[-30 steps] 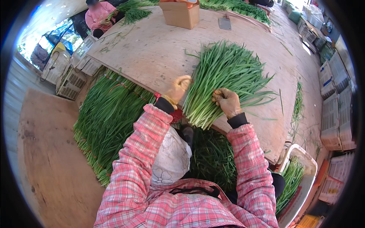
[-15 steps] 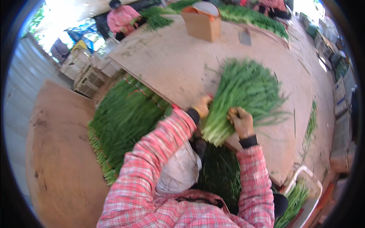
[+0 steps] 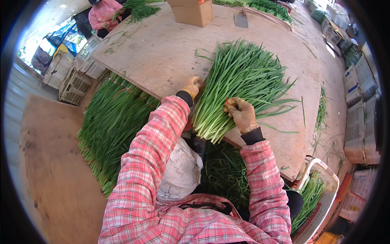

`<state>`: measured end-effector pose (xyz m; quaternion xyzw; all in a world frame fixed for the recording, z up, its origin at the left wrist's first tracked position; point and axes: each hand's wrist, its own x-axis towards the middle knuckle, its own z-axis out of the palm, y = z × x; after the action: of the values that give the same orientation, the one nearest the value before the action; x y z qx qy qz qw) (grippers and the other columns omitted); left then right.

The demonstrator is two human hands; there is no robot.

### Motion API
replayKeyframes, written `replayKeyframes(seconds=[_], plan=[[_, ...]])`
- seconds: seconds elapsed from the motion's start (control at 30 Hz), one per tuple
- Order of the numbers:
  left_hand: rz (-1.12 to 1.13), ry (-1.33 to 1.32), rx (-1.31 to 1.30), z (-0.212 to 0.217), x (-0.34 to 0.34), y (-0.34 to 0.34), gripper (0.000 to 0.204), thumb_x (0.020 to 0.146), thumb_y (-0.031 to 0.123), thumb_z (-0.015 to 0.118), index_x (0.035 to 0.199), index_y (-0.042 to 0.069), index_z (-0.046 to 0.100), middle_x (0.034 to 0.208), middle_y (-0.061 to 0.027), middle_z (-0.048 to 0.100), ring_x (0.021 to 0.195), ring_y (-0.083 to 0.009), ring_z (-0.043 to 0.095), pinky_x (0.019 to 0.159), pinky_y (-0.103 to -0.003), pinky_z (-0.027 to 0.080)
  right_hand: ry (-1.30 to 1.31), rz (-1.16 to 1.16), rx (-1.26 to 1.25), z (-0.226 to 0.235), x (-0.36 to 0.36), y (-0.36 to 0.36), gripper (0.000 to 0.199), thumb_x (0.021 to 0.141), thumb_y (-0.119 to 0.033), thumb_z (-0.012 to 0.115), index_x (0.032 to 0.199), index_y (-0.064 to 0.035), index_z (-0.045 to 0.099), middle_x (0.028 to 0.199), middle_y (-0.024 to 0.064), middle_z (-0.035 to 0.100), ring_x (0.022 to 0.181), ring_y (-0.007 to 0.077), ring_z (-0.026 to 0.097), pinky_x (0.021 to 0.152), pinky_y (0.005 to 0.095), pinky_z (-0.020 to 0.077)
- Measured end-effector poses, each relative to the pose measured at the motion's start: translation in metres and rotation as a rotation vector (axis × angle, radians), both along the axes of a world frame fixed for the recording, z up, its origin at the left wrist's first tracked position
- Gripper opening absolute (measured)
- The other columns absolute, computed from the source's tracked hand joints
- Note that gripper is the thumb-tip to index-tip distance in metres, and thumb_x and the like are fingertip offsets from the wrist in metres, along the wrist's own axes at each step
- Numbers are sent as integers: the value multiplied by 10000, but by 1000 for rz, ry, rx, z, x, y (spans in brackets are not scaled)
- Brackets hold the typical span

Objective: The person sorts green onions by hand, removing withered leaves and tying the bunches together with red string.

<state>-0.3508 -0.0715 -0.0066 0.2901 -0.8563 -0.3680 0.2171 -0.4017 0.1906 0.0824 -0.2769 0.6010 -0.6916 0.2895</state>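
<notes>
A large loose heap of green garlic chives (image 3: 243, 77) lies on the wooden table in front of me, its pale cut ends at the near edge. My right hand (image 3: 240, 115), in a tan glove, rests on the right side of the stalks with the fingers pinched together. What they hold is hidden. Just left of the heap, my left hand (image 3: 191, 86) is gloved too and hovers low over the board, fingers curled in. Whether something small is in them I cannot make out.
Tied chive bundles (image 3: 118, 126) are stacked at left below the table (image 3: 162, 53). A cardboard box (image 3: 191, 12) and a flat grey metal piece (image 3: 241, 21) sit farther back. A white basket of greens (image 3: 331, 179) stands at lower right. Another person (image 3: 103, 16) handles greens at far left.
My view has tilted down, so the scene sits higher and further left. My left hand has drawn slightly away from the stalks; the right stays on them.
</notes>
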Motion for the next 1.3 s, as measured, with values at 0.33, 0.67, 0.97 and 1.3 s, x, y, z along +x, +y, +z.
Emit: replayKeyframes(seconds=[0.33, 0.67, 0.97, 1.3], plan=[[91, -172, -54, 7, -20, 9, 110, 695, 79, 610, 777, 6, 593, 756, -188, 627, 713, -290, 601, 673, -384, 472, 43, -30, 89, -3, -6, 1, 75, 866, -21, 582, 930, 14, 602, 771, 19, 609, 648, 79, 541, 559, 200, 421], [-8, -108, 87, 19, 8, 8, 171, 726, 70, 541, 830, 45, 676, 782, -127, 652, 728, -212, 621, 647, -348, 495, 197, 2, 147, 7, -1, -5, 94, 869, -7, 539, 934, 35, 592, 756, 31, 599, 633, 77, 524, 554, 212, 416], [124, 56, 890, 58, 17, 26, 607, 782, -54, 538, 1336, 24, 303, 913, -105, 619, 671, -199, 607, 550, -314, 515, 49, 4, 42, -2, -2, 0, 117, 859, -19, 583, 968, 10, 617, 785, 24, 632, 690, 76, 586, 583, 206, 452], [216, 3, 595, 15, -22, 14, 159, 786, -91, 542, 926, -21, 574, 846, -171, 619, 770, -253, 605, 669, -382, 517, 58, 14, 87, -2, -3, -3, 108, 859, -15, 579, 957, 15, 611, 794, 29, 634, 695, 77, 587, 588, 207, 454]])
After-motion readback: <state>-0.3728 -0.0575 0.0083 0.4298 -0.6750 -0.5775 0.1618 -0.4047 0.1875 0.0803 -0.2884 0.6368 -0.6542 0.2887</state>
